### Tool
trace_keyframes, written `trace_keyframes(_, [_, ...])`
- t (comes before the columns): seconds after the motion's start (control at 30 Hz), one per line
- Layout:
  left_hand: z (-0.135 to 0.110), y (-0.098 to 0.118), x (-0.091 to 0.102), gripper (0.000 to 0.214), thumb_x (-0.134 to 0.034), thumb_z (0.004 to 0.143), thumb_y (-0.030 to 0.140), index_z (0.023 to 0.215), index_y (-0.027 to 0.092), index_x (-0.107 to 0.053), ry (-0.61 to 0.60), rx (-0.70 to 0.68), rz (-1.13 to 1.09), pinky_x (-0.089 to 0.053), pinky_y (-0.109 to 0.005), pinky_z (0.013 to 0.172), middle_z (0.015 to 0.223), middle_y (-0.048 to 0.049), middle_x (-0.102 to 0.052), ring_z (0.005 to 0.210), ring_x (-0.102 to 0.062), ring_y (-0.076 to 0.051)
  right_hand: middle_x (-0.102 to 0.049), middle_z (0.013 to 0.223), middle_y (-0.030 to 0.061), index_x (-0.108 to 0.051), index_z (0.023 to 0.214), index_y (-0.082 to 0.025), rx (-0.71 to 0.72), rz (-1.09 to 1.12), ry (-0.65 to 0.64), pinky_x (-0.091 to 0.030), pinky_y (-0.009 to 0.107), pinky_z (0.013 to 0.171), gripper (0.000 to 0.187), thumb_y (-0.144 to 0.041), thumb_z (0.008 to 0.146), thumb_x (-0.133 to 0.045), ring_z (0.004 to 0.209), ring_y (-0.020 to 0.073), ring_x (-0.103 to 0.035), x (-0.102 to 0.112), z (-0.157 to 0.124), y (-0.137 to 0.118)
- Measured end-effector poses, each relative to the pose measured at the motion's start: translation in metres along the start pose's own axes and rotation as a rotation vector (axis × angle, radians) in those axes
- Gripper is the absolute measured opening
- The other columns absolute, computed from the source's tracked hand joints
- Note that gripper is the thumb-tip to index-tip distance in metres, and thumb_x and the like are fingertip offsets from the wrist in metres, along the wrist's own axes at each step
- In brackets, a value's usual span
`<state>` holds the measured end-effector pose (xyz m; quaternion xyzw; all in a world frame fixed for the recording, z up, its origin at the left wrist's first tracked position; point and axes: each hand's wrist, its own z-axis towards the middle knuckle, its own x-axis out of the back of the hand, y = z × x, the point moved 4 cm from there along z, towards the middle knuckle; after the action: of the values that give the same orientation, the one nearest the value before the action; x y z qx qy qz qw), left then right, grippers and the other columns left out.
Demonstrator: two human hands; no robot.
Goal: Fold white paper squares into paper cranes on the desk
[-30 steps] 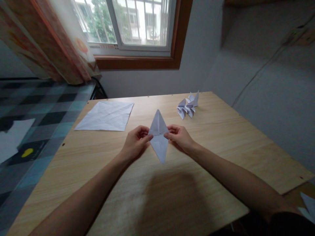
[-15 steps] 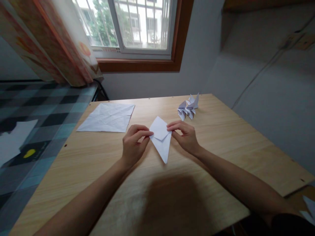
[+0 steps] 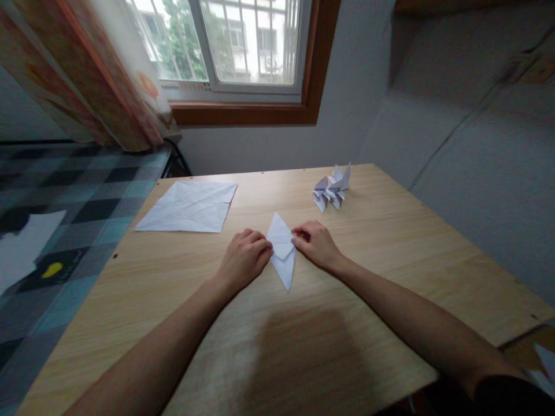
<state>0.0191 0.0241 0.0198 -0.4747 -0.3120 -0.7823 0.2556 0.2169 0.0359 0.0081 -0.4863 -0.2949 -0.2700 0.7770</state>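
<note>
A folded white sheet of paper (image 3: 281,248), shaped like a narrow kite with a flap across its middle, lies on the wooden table (image 3: 195,346) in front of me. Its long point faces me. My left hand (image 3: 246,254) pinches the left edge of the paper, fingers curled together. On the opposite edge, my right hand (image 3: 315,244) has thumb and fingers closed at the side corner. The fingertips partly cover both side edges.
A creased white sheet (image 3: 186,207) lies flat at the table's far left. Several folded paper pieces (image 3: 332,189) stand at the back right. Left of the table is a checked cloth surface (image 3: 87,242) with white paper (image 3: 37,242) on it.
The folded paper has come down flatter on the table and looks narrower. Both hands have shifted slightly lower and closer together, still at its two side edges.
</note>
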Motion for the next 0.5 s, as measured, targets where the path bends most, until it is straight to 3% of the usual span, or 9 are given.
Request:
trace_keyframes(0.13, [0.001,-0.003,0.001,0.017,-0.065,0.089,0.031,0.096,0.018,-0.073,0.045,0.102,0.049,-0.047,-0.045,0.093,0.104,-0.0096,-0.068,0.103,-0.057,-0.028,-0.072,0.094,0.0088,-0.073,0.109,-0.014,-0.091,-0.014,-0.015,-0.047,0.037,0.088,0.032,-0.017,0.077,-0.075,0.092,0.0228,-0.061,-0.006,0.002,0.002])
trace_keyframes(0.2, [0.001,-0.006,0.0,0.027,-0.069,0.085,0.032,0.107,0.016,-0.071,0.069,0.16,0.057,-0.047,-0.046,0.095,0.113,-0.0116,-0.066,0.108,-0.055,-0.03,-0.072,0.095,0.0076,-0.072,0.112,-0.015,-0.107,0.042,-0.023,-0.047,0.036,0.087,0.035,-0.014,0.076,-0.073,0.09,0.0213,-0.062,-0.008,0.003,0.003])
trace_keyframes(0.33, [0.001,-0.013,-0.003,0.042,-0.072,0.083,0.034,0.119,0.015,-0.067,0.056,0.24,0.043,-0.046,-0.048,0.099,0.119,-0.0125,-0.064,0.114,-0.053,-0.032,-0.072,0.087,0.0033,-0.073,0.11,-0.017,-0.131,0.13,-0.012,-0.047,0.031,0.076,0.037,-0.009,0.074,-0.072,0.078,0.0175,-0.061,-0.008,0.003,0.004])
trace_keyframes(0.5, [0.001,-0.014,-0.002,0.032,-0.073,0.082,0.032,0.11,0.017,-0.072,0.065,0.239,-0.017,-0.046,-0.048,0.1,0.115,-0.0105,-0.065,0.112,-0.054,-0.03,-0.069,0.078,0.0005,-0.075,0.095,-0.017,-0.125,0.182,0.022,-0.045,0.028,0.069,0.025,-0.007,0.072,-0.072,0.07,0.0151,-0.058,-0.007,0.001,0.004])
